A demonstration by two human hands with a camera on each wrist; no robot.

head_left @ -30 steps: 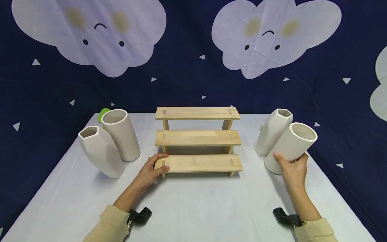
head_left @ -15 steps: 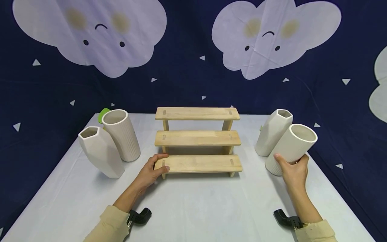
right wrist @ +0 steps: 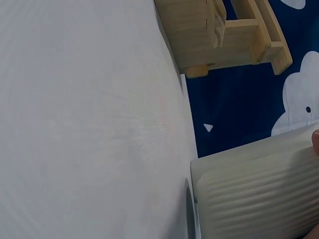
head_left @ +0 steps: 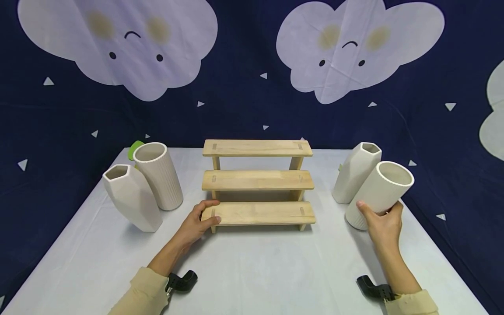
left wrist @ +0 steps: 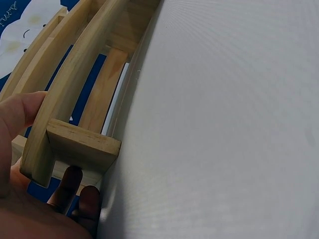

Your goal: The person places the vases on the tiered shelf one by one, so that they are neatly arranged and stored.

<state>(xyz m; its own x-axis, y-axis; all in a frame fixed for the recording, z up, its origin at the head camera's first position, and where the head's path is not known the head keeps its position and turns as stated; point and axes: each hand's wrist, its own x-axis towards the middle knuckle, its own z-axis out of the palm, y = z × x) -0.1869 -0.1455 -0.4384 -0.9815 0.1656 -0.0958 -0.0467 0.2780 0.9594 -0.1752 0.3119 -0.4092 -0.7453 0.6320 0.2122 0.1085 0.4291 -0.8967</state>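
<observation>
A: Looking down on a pale surface, backed by a dark cloth with cloud faces.

B: Standing at the centre, a three-step wooden shelf. Left hand gripping its lowest step at the left end, thumb lying on top, fingers curling underneath.

A: Flanking it on the left, a faceted vase just beside a ribbed round vase, with something green peeking out behind.

B: Leaning on the right near the far edge, another faceted vase. Just beside it, a ribbed vase tilting rightward, base resting on the surface. Right hand clamping round its lower half, thumb on the left side, fingers wrapping the right.

A: Showing at both wrists, black camera mounts below cream sleeves.
</observation>
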